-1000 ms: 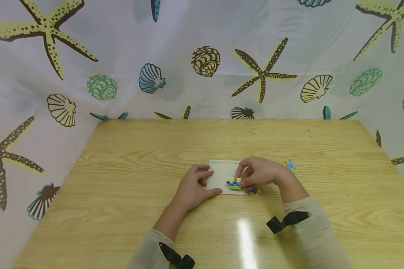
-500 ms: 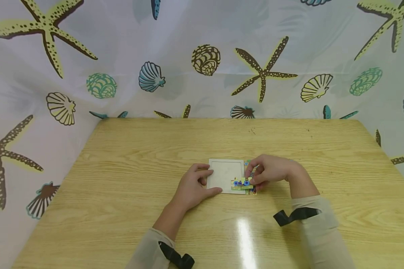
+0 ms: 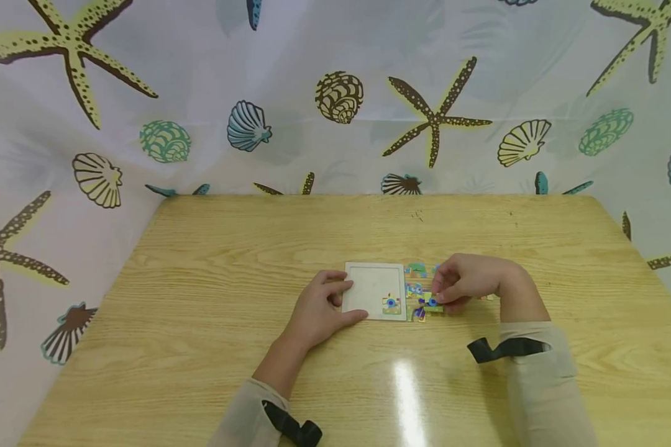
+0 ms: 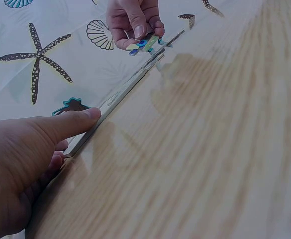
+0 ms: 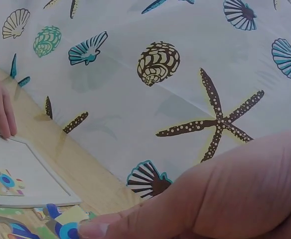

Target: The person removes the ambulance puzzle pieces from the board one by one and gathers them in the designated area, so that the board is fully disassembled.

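A white square puzzle tray [image 3: 369, 287] with a raised rim lies on the table. My left hand [image 3: 321, 310] grips its left side, thumb on the front rim and fingers at the left edge. One jigsaw piece [image 3: 391, 303] with a blue round spot lies inside the tray's front right corner. Just right of the tray, my right hand [image 3: 470, 282] pinches another jigsaw piece [image 3: 432, 302], yellow-green with a blue spot, between thumb and fingers. In the right wrist view, the thumb presses on this held piece [image 5: 68, 225]; the other fingers are mostly hidden.
Several colourful loose jigsaw pieces [image 3: 416, 269] lie along the tray's right side, some beneath the right hand. More show partly behind the right wrist. A wooden table [image 3: 229, 261] spreads around, with a shell-and-starfish cloth [image 3: 291, 143] behind it.
My right hand has moved right, from above the tray to beyond its right rim, carrying the pinched jigsaw piece. One piece stays in the tray's corner. The left hand keeps its place.
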A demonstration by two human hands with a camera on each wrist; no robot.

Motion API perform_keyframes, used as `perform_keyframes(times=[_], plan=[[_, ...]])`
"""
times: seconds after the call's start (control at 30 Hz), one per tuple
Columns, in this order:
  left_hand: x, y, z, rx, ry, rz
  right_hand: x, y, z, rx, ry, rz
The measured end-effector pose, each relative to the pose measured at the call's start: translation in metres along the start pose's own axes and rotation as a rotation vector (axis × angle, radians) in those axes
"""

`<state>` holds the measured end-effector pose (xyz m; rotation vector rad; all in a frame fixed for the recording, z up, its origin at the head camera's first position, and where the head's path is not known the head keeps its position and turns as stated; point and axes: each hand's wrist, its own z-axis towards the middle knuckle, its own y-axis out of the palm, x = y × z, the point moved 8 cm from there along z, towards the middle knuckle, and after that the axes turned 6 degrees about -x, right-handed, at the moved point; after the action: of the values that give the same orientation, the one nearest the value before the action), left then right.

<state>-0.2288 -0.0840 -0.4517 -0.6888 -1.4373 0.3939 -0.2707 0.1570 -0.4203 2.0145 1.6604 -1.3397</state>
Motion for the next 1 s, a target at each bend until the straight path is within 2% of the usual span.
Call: perform_keyframes(times=[0.23,0.5,0.8,1.0], plan=[[0.001,0.0,0.001,0.001,-0.004,-0.001,0.01,-0.002,-0.005,-0.008,0.062,0.012],[0.002,-0.001,0.0,0.001,-0.001,-0.008,0.017,-0.001,-0.011,0.022,0.177,0.034],[0.005,-0.002,0.002,0.005,0.017,0.006,0.019,-0.007,-0.011,0.139,0.301,-0.114],[0.002,0.0,0.001,-0.003,-0.008,0.001,0.017,-0.006,-0.01,0.147,0.317,-0.136]])
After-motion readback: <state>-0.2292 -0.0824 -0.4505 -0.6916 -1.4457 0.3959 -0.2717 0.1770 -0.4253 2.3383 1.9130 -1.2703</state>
